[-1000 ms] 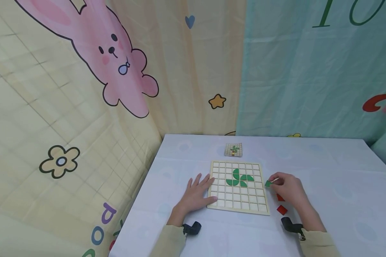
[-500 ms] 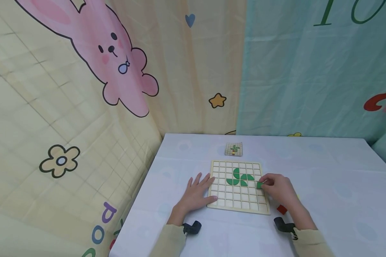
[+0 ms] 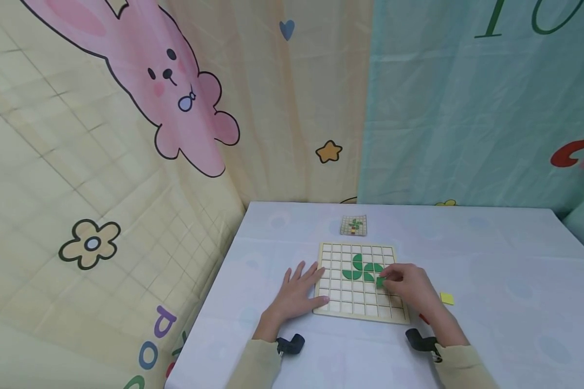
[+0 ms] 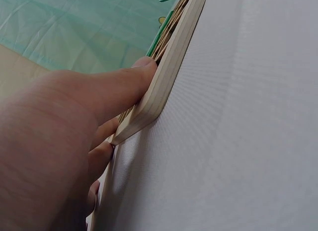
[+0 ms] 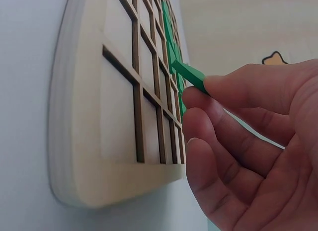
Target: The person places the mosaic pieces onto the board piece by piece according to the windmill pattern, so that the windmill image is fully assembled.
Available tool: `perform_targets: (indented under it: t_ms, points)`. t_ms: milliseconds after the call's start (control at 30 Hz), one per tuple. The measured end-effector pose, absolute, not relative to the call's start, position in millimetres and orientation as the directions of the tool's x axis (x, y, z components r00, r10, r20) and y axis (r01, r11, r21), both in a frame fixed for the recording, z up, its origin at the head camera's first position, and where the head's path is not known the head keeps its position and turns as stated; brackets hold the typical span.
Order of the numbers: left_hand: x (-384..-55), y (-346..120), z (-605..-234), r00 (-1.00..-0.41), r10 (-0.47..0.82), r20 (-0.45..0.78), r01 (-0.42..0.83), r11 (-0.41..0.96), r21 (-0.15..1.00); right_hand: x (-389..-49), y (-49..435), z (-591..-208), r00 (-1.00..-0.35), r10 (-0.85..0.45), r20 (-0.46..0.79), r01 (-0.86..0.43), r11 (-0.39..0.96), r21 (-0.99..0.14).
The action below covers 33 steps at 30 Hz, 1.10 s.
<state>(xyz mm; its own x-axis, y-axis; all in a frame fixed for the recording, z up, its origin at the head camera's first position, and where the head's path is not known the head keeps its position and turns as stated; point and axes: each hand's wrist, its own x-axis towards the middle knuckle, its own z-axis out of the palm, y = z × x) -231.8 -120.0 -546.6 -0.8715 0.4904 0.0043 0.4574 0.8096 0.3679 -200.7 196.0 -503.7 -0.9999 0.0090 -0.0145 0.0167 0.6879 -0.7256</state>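
Observation:
A wooden grid board [image 3: 340, 296] lies on the white table, with several green quarter-round tiles [image 3: 353, 275] set in its middle squares. My left hand [image 3: 296, 294] rests with spread fingers on the board's left edge; in the left wrist view its thumb [image 4: 124, 82] lies over the frame near a corner. Above the board's right half, my right hand [image 3: 411, 283] pinches a green tile [image 5: 190, 75] between thumb and forefinger. In the head view that tile sits just below and right of the set green tiles. The other fingers of the right hand are curled beneath it.
Behind the board lies a small pattern card [image 3: 353, 226] with a green design. A yellow square tile [image 3: 446, 298] is on the table right of my right wrist. Part of a red tile [image 3: 424, 319] shows beside the board, mostly hidden by the forearm.
My right hand has carried the green tile leftward from beside the board to over its grid. The yellow tile has come into view, while the forearm now covers most red. My left hand stays put.

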Motion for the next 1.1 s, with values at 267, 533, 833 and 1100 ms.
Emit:
perform_targets:
  t_ms: [267, 533, 833, 1100]
  points:
    - [-231.8, -119.5, -545.6, -0.873, 0.488, 0.004, 0.454, 0.809, 0.373, -200.5, 187.8, -504.3, -1.0, -0.006, -0.022, 0.012, 0.676, -0.737]
    - [-231.9, -119.6, -545.1, -0.874, 0.486, -0.001, 0.451, 0.812, 0.372, -202.6, 181.8, -507.9, -0.999, -0.048, 0.01, -0.04, 0.69, -0.723]
    - [-229.8, -119.6, -543.3, -0.871, 0.491, 0.005, 0.458, 0.808, 0.369, -204.5, 176.1, -509.6, -0.998, -0.058, 0.006, -0.045, 0.698, -0.715]
    - [-230.1, -119.9, -543.8, -0.871, 0.492, 0.014, 0.462, 0.807, 0.368, -206.2, 173.4, -511.0, -0.997, -0.072, 0.02, -0.065, 0.71, -0.701]
